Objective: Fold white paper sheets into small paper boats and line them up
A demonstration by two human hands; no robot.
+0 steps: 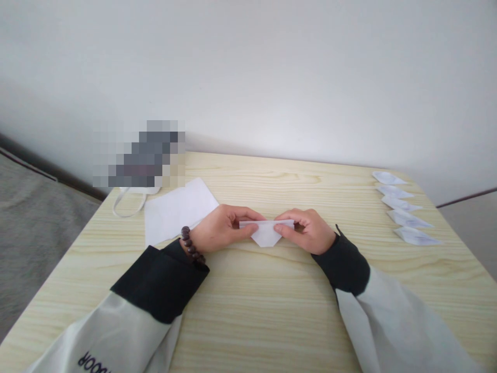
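Observation:
A small folded piece of white paper (266, 234) is held over the middle of the table, its top edge straight and its lower part narrowing to a short flat bottom. My left hand (223, 228) pinches its left end, thumb in front and fingers behind. At the opposite end, my right hand (308, 230) grips the paper the same way. Both thumbs press on the front face. The fingers behind the paper are partly hidden. A dark beaded bracelet circles my left wrist.
Flat white paper sheets (176, 212) lie left of my left hand. Behind them is a blurred-out dark object (143, 158) with a white loop (128, 213). Several folded paper boats (416, 235) form a row at the right of the wooden table (264, 311). A pale wall rises behind.

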